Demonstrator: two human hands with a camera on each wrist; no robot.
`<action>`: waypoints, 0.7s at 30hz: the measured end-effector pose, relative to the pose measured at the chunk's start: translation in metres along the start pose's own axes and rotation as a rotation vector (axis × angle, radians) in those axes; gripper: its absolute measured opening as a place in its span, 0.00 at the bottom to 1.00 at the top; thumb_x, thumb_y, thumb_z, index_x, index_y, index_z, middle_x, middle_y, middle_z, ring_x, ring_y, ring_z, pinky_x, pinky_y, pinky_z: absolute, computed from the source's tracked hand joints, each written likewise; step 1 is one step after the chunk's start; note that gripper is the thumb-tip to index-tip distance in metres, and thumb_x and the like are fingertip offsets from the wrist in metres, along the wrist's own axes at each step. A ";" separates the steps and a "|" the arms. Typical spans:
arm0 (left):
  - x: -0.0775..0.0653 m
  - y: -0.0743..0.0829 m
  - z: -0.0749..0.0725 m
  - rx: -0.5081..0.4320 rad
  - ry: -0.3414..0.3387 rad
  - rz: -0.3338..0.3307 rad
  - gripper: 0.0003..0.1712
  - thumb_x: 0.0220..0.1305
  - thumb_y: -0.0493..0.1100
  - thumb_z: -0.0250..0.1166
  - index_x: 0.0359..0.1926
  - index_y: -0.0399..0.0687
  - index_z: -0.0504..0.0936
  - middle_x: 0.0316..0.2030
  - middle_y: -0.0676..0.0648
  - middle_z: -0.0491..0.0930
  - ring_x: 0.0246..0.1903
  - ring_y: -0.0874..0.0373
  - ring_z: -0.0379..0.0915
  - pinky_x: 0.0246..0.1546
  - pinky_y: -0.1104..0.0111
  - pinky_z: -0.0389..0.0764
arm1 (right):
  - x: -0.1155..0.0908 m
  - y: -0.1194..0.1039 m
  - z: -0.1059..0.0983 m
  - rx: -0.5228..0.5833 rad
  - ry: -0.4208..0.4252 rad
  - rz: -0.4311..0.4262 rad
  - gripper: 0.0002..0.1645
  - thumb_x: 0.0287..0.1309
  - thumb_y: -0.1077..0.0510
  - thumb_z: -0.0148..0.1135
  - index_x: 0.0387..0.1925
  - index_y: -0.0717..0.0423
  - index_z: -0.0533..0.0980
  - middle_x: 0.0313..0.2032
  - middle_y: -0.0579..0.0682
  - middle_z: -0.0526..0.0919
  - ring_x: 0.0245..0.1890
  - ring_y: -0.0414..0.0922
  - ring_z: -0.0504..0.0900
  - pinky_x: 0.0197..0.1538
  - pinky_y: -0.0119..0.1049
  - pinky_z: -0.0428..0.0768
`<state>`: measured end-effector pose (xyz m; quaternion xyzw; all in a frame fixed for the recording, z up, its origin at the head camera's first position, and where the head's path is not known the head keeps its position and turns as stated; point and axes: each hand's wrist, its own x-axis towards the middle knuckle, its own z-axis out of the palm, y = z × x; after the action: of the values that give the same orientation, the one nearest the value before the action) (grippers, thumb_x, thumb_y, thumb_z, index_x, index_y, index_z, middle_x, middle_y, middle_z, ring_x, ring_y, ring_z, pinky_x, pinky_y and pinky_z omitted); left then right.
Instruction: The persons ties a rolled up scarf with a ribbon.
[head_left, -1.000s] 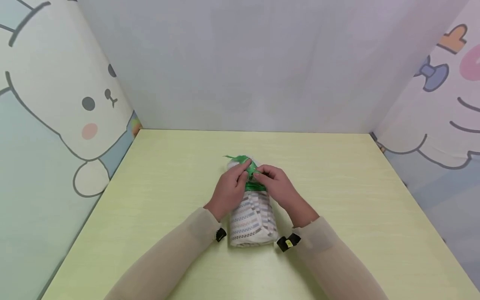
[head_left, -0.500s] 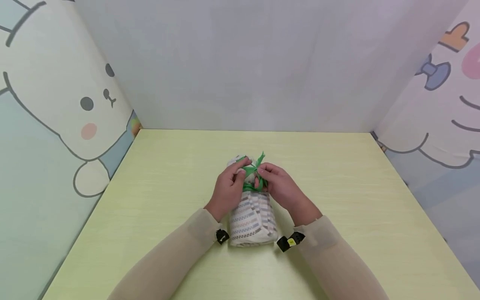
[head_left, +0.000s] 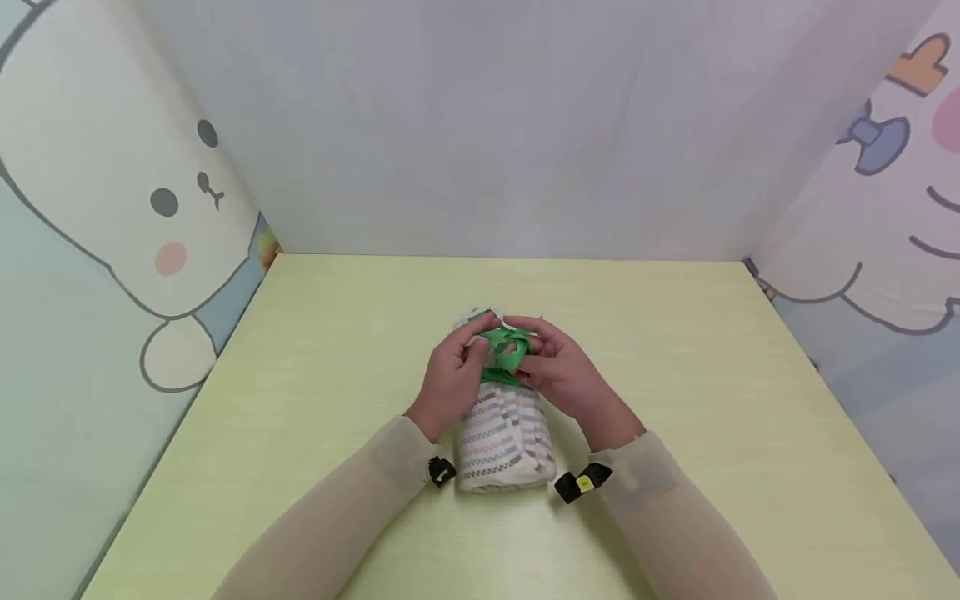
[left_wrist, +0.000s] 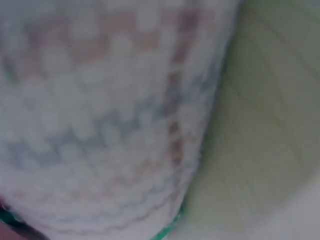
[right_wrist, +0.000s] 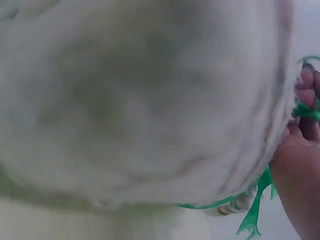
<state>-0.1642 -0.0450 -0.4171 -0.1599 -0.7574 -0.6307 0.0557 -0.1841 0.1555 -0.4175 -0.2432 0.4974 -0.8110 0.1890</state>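
Observation:
A rolled cloth [head_left: 502, 442] with a checked, striped pattern lies lengthwise on the table between the hands. Green ribbon [head_left: 512, 357] goes around its far part and forms a loop on top. My left hand [head_left: 447, 375] pinches the ribbon from the left, its index finger stretched over the roll. From the right, my right hand [head_left: 573, 379] holds the loop between thumb and fingers. In the left wrist view the cloth [left_wrist: 110, 110] fills most of the frame. The right wrist view has the roll's blurred end [right_wrist: 140, 110], a frayed ribbon tail [right_wrist: 253, 212] and my right hand [right_wrist: 300, 160].
The pale yellow table [head_left: 360, 317] extends around the roll. A grey-white wall [head_left: 480, 133] stands behind it, with cartoon-printed panels [head_left: 90, 167] at both sides. Each cuff carries a small black device [head_left: 581, 483].
The ribbon's loose end, first at the left and then standing up by the right hand, is now a round loop between the hands. The right fingers have spread and shifted; the roll stays put.

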 end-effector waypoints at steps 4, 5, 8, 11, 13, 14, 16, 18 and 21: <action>0.000 0.002 -0.002 0.023 -0.007 0.026 0.24 0.82 0.41 0.53 0.73 0.44 0.71 0.66 0.51 0.76 0.67 0.57 0.68 0.63 0.56 0.75 | 0.002 0.003 0.007 -0.211 0.159 -0.016 0.23 0.71 0.73 0.56 0.60 0.52 0.79 0.47 0.47 0.83 0.33 0.42 0.75 0.36 0.31 0.76; 0.000 0.003 -0.002 0.026 -0.007 0.032 0.23 0.82 0.41 0.52 0.73 0.45 0.72 0.66 0.51 0.76 0.67 0.57 0.69 0.63 0.55 0.75 | 0.003 0.004 0.009 -0.260 0.189 -0.020 0.20 0.72 0.71 0.56 0.59 0.55 0.79 0.45 0.49 0.82 0.32 0.42 0.74 0.36 0.31 0.76; 0.000 0.006 -0.002 0.027 -0.001 0.045 0.23 0.82 0.42 0.52 0.72 0.46 0.73 0.66 0.50 0.76 0.64 0.56 0.73 0.61 0.55 0.76 | 0.003 0.004 0.015 -0.353 0.266 -0.027 0.12 0.76 0.64 0.55 0.55 0.61 0.77 0.39 0.53 0.79 0.32 0.44 0.76 0.37 0.33 0.78; 0.000 0.008 -0.002 0.023 0.010 0.047 0.22 0.82 0.41 0.53 0.71 0.46 0.73 0.65 0.49 0.76 0.60 0.55 0.76 0.61 0.59 0.76 | 0.002 0.004 0.018 -0.381 0.324 -0.031 0.11 0.79 0.59 0.53 0.51 0.63 0.74 0.35 0.55 0.79 0.30 0.45 0.77 0.35 0.34 0.77; 0.000 0.008 -0.002 0.015 0.018 0.046 0.22 0.81 0.40 0.53 0.71 0.44 0.74 0.64 0.48 0.77 0.55 0.53 0.80 0.56 0.64 0.79 | 0.002 0.004 0.019 -0.356 0.363 -0.028 0.10 0.80 0.56 0.52 0.49 0.60 0.71 0.33 0.56 0.79 0.28 0.46 0.78 0.33 0.34 0.76; 0.000 0.007 -0.002 0.007 0.023 0.043 0.22 0.81 0.39 0.53 0.71 0.43 0.74 0.63 0.48 0.77 0.49 0.52 0.82 0.51 0.66 0.80 | 0.002 0.005 0.019 -0.340 0.379 -0.028 0.09 0.80 0.56 0.51 0.47 0.59 0.69 0.32 0.56 0.79 0.27 0.46 0.78 0.32 0.34 0.76; -0.001 0.005 -0.002 -0.016 0.039 0.033 0.21 0.81 0.38 0.53 0.69 0.43 0.75 0.61 0.48 0.77 0.39 0.50 0.82 0.40 0.69 0.80 | 0.002 0.007 0.019 -0.270 0.409 -0.031 0.08 0.81 0.56 0.49 0.45 0.57 0.66 0.30 0.55 0.80 0.26 0.46 0.78 0.32 0.34 0.77; -0.002 0.003 -0.002 -0.052 0.058 0.025 0.20 0.81 0.38 0.53 0.68 0.42 0.76 0.59 0.48 0.78 0.31 0.49 0.78 0.32 0.70 0.79 | 0.002 0.009 0.019 -0.186 0.432 -0.036 0.09 0.82 0.56 0.46 0.42 0.57 0.64 0.29 0.55 0.80 0.25 0.46 0.78 0.32 0.34 0.77; -0.004 -0.001 -0.002 -0.085 0.092 0.007 0.19 0.80 0.39 0.56 0.66 0.42 0.78 0.57 0.48 0.80 0.31 0.50 0.75 0.32 0.70 0.78 | 0.000 0.011 0.019 -0.101 0.456 -0.036 0.11 0.82 0.57 0.41 0.39 0.57 0.62 0.28 0.54 0.80 0.26 0.46 0.79 0.33 0.34 0.79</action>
<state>-0.1611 -0.0479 -0.4183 -0.1354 -0.7259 -0.6689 0.0858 -0.1720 0.1370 -0.4202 -0.0714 0.5627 -0.8224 0.0449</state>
